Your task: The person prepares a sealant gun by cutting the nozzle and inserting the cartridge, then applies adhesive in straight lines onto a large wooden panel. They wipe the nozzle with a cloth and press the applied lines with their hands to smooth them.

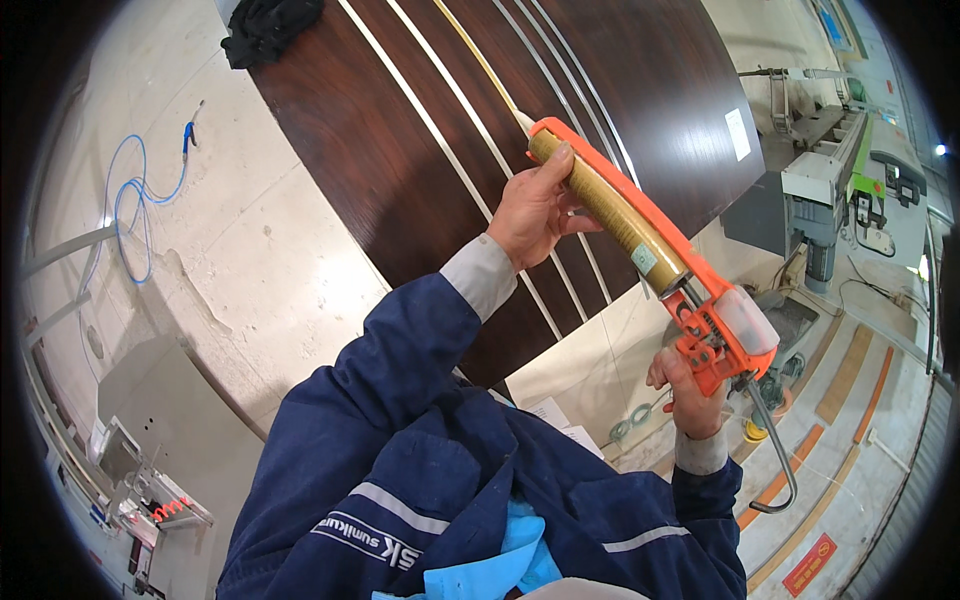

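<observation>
Left hand (533, 210) cradles the caulking gun (640, 240), right hand (688, 392) clenched on its trigger — the bead wants steady pressure along the dark panel (400, 150) groove.

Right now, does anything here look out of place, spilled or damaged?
Little stands out. A black cloth lies crumpled on the far corner of the dark wood panel, and a blue hose lies loosely coiled on the floor. The left hand and right hand hold the orange caulking gun steadily; no spill or damage shows.

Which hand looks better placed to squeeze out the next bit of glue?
The right hand, probably: it grips the handle of the orange caulking gun, while the left hand only steadies its gold tube.
</observation>
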`<action>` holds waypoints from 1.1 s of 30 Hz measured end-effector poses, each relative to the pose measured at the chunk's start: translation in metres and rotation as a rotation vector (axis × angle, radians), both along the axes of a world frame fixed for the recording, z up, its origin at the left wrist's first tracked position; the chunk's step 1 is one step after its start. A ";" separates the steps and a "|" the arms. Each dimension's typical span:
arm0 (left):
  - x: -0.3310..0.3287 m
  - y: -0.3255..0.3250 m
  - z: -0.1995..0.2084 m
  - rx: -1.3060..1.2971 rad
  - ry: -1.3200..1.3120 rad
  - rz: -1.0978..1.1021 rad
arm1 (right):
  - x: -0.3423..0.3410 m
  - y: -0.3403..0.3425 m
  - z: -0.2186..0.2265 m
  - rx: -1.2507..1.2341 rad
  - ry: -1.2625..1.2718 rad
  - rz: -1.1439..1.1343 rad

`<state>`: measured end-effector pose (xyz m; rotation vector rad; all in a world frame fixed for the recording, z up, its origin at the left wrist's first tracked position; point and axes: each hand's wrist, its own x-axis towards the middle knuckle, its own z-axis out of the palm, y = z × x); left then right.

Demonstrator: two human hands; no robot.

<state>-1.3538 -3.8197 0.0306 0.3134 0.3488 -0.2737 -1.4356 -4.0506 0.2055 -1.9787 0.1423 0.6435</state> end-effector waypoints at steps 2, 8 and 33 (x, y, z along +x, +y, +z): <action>-0.004 -0.005 0.000 -0.010 0.010 -0.005 | -0.003 -0.005 0.001 -0.043 -0.023 0.043; -0.014 -0.023 0.000 -0.035 -0.003 -0.013 | -0.013 -0.017 0.008 -0.061 -0.023 0.011; -0.072 -0.094 0.007 -0.096 -0.001 -0.082 | -0.073 -0.095 0.024 -0.170 -0.007 0.021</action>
